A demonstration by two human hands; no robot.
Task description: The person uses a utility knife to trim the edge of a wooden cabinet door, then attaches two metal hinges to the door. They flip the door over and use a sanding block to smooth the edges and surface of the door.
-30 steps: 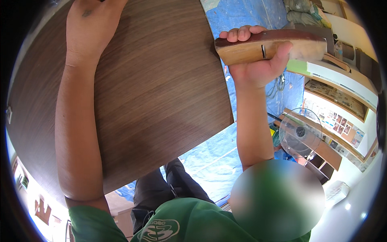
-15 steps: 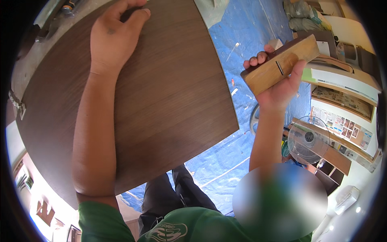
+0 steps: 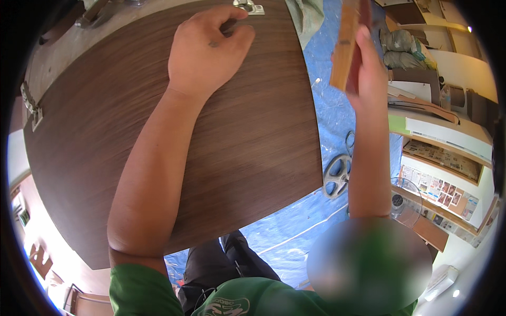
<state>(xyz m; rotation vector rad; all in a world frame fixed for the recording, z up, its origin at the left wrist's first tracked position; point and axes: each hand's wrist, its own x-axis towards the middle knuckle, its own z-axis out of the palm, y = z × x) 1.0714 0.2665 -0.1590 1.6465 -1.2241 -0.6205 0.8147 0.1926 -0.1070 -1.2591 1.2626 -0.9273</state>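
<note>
A dark brown wood-grain door panel (image 3: 253,121) lies in front of me, with a metal hinge (image 3: 254,9) at its far edge and another hinge (image 3: 35,111) at its left. Above the far part of the panel is my left hand (image 3: 208,50), its thumb and forefinger curved and apart, nothing visible between them; its other fingers are mostly hidden. Whether it touches the panel I cannot tell. Past the panel's right edge, my right hand (image 3: 371,71) grips a wooden hand plane (image 3: 345,52), tilted up with its narrow side toward me.
Blue tarpaulin (image 3: 295,224) covers the floor. A grey spoked wheel (image 3: 336,176) is beside the panel's right corner. Farther right are a fan (image 3: 406,200), shelving (image 3: 443,145) and several grey bags (image 3: 398,50). Pale cloth (image 3: 308,18) hangs near the far right corner.
The hand plane has moved up and away from me and turned from its sole facing me to its narrow side. In the picture, my left hand and the panel have shifted right and down.
</note>
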